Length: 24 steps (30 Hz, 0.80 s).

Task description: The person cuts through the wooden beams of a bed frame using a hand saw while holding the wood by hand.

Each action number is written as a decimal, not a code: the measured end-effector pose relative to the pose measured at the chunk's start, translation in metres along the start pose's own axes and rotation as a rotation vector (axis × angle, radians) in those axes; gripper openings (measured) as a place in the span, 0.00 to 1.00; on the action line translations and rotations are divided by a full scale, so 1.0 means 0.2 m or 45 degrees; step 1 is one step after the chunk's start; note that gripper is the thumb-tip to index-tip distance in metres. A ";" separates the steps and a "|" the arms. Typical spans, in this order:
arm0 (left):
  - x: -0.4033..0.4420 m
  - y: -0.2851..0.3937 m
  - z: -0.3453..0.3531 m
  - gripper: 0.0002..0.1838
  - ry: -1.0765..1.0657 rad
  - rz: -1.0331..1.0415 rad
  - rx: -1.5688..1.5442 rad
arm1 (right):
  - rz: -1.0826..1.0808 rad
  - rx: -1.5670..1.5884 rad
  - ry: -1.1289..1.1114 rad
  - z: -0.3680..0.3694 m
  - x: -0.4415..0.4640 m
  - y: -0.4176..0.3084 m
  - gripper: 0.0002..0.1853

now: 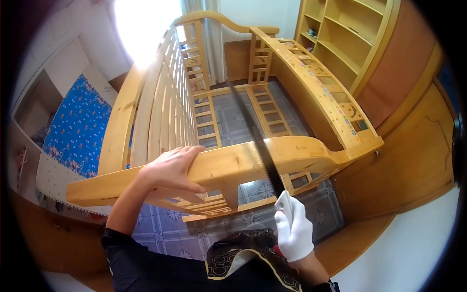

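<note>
My left hand (170, 170), bare, is wrapped over the thick wooden end rail (228, 163) of a wooden bunk bed frame, its thumb on the near side. In my right hand (295, 231), which wears a white glove, is the handle of a handsaw (261, 146). The saw's long dark blade points away from me and crosses the rail to the right of my left hand. Its toothed edge appears blurred against the wood; how deep it sits in the rail I cannot tell.
Pale slats (165, 97) stand along the left side of the frame. A stickered side rail (316, 73) runs along the right. Behind it is a wooden bookshelf (343, 36). A blue patterned cloth (80, 124) hangs at left. Grey floor tiles (228, 114) show through the frame.
</note>
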<state>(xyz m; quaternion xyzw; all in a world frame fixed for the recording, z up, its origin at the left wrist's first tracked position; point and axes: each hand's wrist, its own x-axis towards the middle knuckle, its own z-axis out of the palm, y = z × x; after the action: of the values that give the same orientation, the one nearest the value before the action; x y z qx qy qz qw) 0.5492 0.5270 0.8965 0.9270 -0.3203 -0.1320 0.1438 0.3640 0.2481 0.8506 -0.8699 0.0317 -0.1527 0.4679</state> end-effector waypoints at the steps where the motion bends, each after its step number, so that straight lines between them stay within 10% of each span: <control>1: 0.02 0.04 -0.03 0.51 -0.094 -0.080 -0.004 | -0.014 -0.012 0.000 0.02 0.00 -0.03 0.22; 5: 0.01 -0.01 0.05 0.39 0.058 -0.026 0.038 | -0.120 -0.089 0.029 0.08 -0.01 -0.08 0.22; 24: 0.01 -0.01 0.03 0.42 0.025 0.022 -0.079 | -0.078 -0.386 0.158 0.15 -0.10 -0.16 0.23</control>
<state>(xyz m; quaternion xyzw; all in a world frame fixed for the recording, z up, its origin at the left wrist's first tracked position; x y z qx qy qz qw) 0.5496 0.5264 0.8905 0.9205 -0.3227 -0.1314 0.1768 0.3514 0.2944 0.8570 -0.9201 0.0566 -0.2137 0.3235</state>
